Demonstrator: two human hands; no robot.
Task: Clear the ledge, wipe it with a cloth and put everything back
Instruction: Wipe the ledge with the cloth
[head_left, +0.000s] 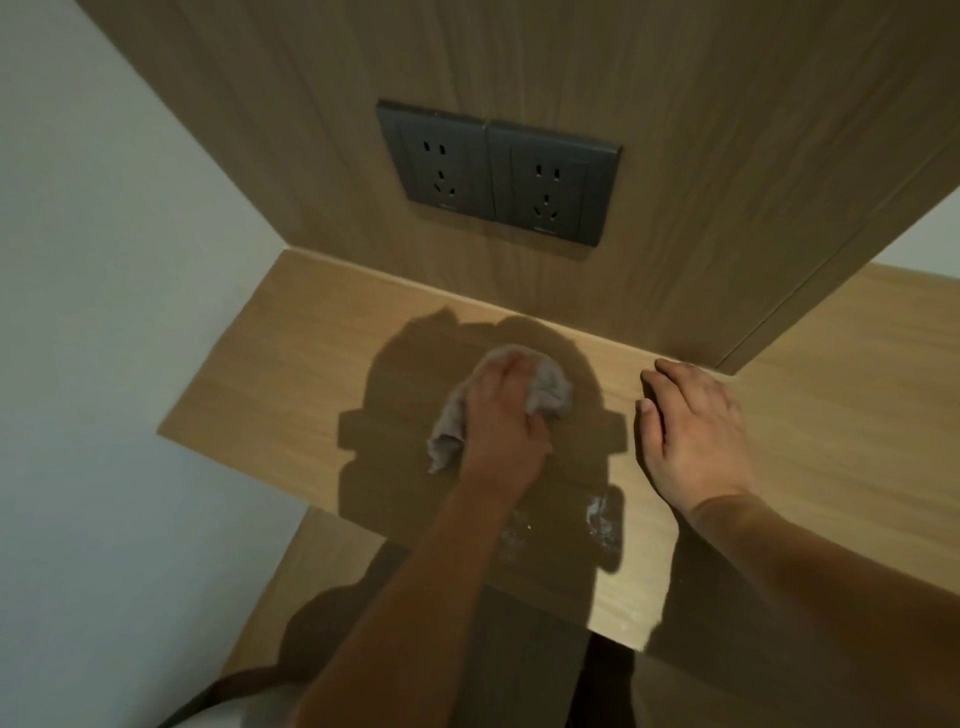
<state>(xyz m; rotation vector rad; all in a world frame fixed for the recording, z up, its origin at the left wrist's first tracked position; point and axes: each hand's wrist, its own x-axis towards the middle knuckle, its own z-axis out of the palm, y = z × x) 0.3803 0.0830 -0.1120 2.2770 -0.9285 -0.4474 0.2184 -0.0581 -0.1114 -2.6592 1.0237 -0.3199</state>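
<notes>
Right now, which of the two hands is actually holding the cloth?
The left hand: its fingers are curled around the grey cloth on the wooden ledge. The right hand lies flat on the ledge beside it, holding nothing.

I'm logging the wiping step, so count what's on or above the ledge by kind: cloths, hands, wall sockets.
Cloths: 1, the grey cloth gripped by the left hand
Hands: 2, the left one plus the right hand resting flat on the ledge
Wall sockets: 2, left socket and right socket
Total: 5
</notes>
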